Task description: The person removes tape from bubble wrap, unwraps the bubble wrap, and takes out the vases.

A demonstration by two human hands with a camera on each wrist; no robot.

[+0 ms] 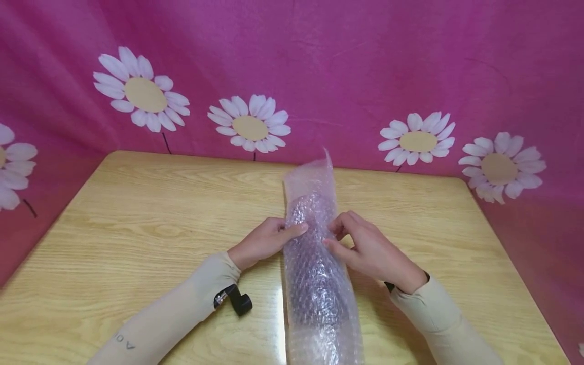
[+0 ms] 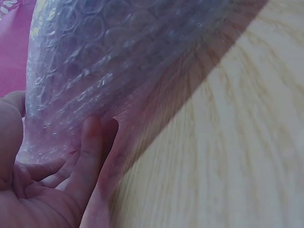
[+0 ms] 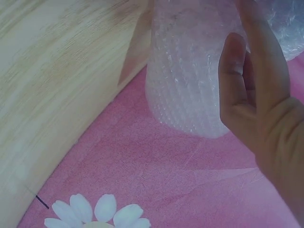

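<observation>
Clear bubble wrap point(image 1: 319, 284) is lying along the wood-grain surface point(image 1: 182, 203); my left hand point(image 1: 264, 242) is gripping its left side, my right hand point(image 1: 374, 249) touching the other, pinching or not I cannot tell. If my left grip loosened, it could be springing open. The left wrist view is revealing fingers point(image 2: 90, 147) mostly hidden from overhead; the right wrist's is showing the wrap's end against pink cloth point(image 3: 137, 152).

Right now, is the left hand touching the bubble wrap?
Touching. The head view shows it: the left hand has its thumb laid over the side of the bubble wrap, with no gap.
</observation>
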